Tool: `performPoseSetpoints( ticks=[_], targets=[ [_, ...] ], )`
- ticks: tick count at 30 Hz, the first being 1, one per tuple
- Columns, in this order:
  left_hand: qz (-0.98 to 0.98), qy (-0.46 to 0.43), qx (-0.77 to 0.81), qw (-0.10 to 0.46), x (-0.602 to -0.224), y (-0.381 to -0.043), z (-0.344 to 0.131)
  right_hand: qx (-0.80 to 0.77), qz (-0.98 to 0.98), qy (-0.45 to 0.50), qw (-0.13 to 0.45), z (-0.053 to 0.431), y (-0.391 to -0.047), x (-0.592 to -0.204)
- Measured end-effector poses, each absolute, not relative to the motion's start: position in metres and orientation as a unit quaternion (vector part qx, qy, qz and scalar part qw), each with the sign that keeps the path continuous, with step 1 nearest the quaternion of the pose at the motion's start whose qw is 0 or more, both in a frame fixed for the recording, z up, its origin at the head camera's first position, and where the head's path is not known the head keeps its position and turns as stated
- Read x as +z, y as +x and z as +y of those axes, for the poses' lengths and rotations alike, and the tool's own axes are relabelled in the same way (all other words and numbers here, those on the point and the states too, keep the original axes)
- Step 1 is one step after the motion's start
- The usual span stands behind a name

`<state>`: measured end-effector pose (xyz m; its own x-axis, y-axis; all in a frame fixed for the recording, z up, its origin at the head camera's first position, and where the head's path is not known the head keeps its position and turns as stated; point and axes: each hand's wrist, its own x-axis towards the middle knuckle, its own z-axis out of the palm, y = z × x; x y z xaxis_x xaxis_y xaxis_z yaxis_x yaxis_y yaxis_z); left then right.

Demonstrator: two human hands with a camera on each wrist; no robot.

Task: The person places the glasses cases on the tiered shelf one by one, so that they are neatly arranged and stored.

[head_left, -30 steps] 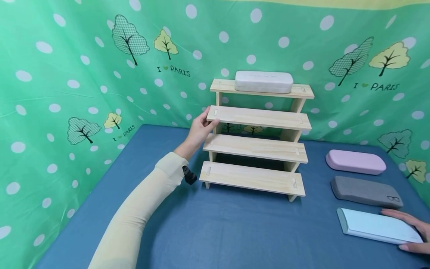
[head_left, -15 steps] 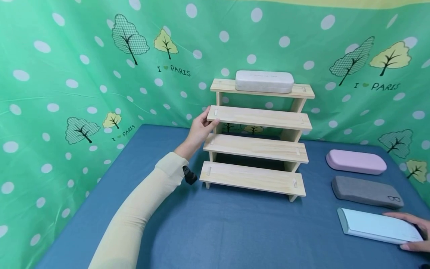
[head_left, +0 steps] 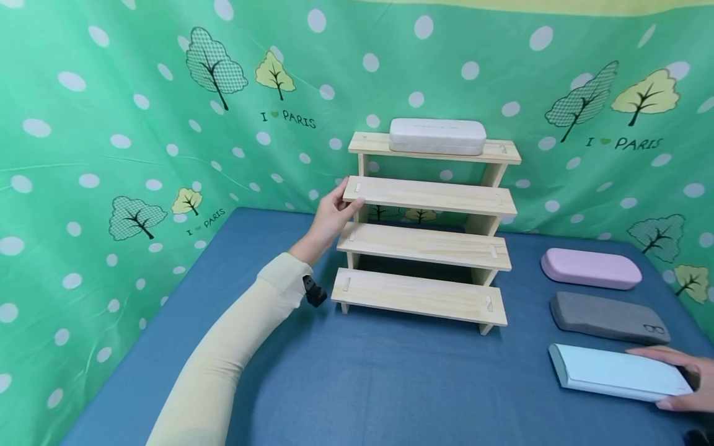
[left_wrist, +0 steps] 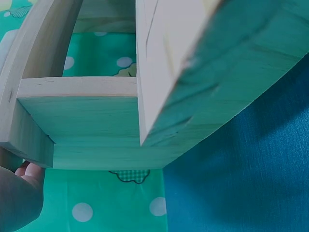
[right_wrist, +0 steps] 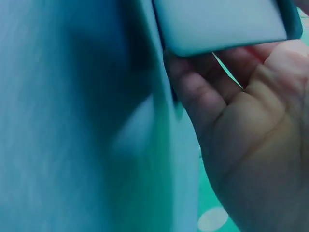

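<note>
At the left end of the wooden step rack, my left hand grips the second board from the top, thumb at its front edge and fingers behind. The left wrist view shows that hand low at the left, against the rack's end. At the lower right, my right hand holds a light blue glasses case by its right end, thumb on the near side and fingers on the far side. Close up in the right wrist view, the fingers lie along the edge of the case.
A white glasses case lies on the rack's top board. Right of the rack, a pink case and a grey case with a glasses print lie on the blue table. A green dotted cloth hangs behind.
My right hand has moved slightly left with the light blue glasses case. My left hand keeps its hold on the rack, and the other cases stay where they were.
</note>
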<state>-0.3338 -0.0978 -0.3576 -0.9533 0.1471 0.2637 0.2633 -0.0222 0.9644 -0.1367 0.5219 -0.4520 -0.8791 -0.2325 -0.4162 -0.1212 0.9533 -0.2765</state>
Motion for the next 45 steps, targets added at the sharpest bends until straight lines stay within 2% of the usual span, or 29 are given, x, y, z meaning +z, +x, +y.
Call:
performPoseSetpoints(
  ticks=[3,10,27,37,45],
  targets=[
    [-0.697,-0.146,-0.701,0.039,-0.358,-0.333,-0.098,-0.123,0.964,-0.107,0.209,0.513,-0.138,-0.444],
    [-0.697,-0.149,-0.7,0.039,-0.358,-0.333,-0.098,-0.169,0.972,-0.124,0.105,0.489,-0.14,-0.427],
    [-0.698,-0.154,-0.698,0.045,-0.359,-0.334,-0.098,-0.293,0.942,-0.16,-0.044,0.418,-0.174,-0.361],
    [-0.691,-0.153,-0.705,0.033,-0.358,-0.333,-0.099,-0.328,0.926,-0.179,-0.058,0.371,-0.208,-0.33],
    [-0.696,-0.15,-0.701,0.031,-0.348,-0.325,-0.097,-0.348,0.917,-0.187,-0.046,0.344,-0.23,-0.309]
  ],
)
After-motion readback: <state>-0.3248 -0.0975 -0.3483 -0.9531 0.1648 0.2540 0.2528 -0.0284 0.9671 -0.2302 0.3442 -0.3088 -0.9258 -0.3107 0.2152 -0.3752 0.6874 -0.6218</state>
